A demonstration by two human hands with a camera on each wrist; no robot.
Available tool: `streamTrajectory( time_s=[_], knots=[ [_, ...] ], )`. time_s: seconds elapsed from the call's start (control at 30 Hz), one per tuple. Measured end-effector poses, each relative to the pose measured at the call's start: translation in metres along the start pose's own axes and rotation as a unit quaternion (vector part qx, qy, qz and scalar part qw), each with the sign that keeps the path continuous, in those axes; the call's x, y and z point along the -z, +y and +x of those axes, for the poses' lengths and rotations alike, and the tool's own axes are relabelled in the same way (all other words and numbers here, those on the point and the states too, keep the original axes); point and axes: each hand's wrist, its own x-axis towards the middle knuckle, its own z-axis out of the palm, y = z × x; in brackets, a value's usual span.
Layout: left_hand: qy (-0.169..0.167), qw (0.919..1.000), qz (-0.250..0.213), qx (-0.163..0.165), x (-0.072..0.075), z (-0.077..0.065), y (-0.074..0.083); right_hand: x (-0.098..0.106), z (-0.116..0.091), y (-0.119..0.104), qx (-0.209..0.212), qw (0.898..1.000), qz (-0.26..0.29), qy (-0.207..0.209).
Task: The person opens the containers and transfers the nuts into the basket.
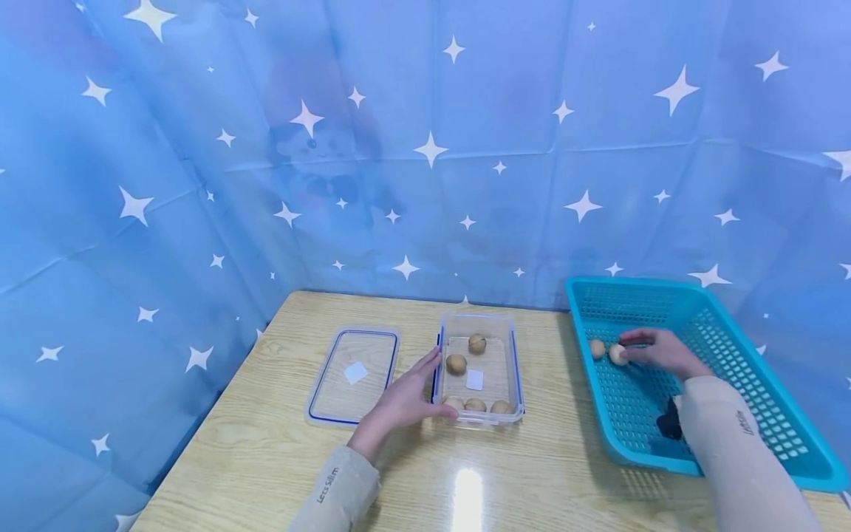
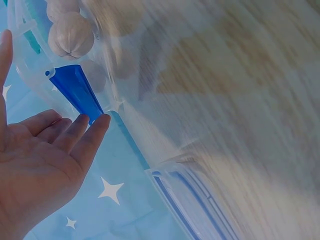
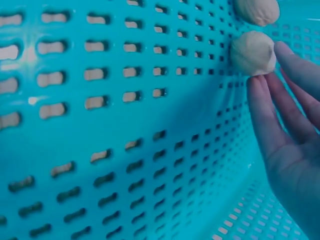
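Observation:
My right hand (image 1: 658, 353) reaches into the teal plastic basket (image 1: 640, 451) and pinches a walnut (image 3: 253, 53) with its fingertips, low near the basket floor. Right beside it lies a second walnut (image 1: 597, 349). My left hand (image 1: 409, 399) is spread along the left side of a clear plastic food box (image 1: 487, 418), its thumb at the front corner and fingers straight by the blue latch (image 2: 77, 91). Several walnuts sit in the box: two apart, one of them a walnut (image 1: 476, 343) at the back, and a row along the front wall.
The box's clear lid (image 1: 342, 366) with a blue seal lies flat on the wooden table (image 1: 266, 443), left of the box. Behind the table hangs a blue curtain (image 1: 372, 148) with white stars. The basket's raised rim surrounds my right hand.

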Motion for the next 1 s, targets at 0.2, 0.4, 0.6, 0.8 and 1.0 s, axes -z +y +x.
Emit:
streamTrajectory(
  time_s=[0.2,0.4,0.6,0.8,1.0],
  knots=[
    [-0.002,1.0,-0.009,0.0,0.0,-0.001,0.001,0.005,-0.004,-0.003,-0.001,1.0,0.007,0.005],
    [-0.004,0.9999,-0.01,0.0,0.0,-0.001,0.0,0.011,-0.007,-0.008,0.009,1.0,0.022,0.012],
    [-0.006,0.9999,-0.015,0.0,0.0,0.0,-0.001,0.015,-0.007,-0.023,0.018,0.999,0.041,0.023],
    [-0.003,1.0,-0.001,-0.002,-0.001,0.001,-0.002,0.016,-0.004,-0.04,0.029,0.998,0.041,0.046],
    [-0.003,1.0,0.0,-0.001,0.0,0.002,-0.001,0.015,-0.005,-0.062,0.037,0.996,0.054,0.053]
  ],
)
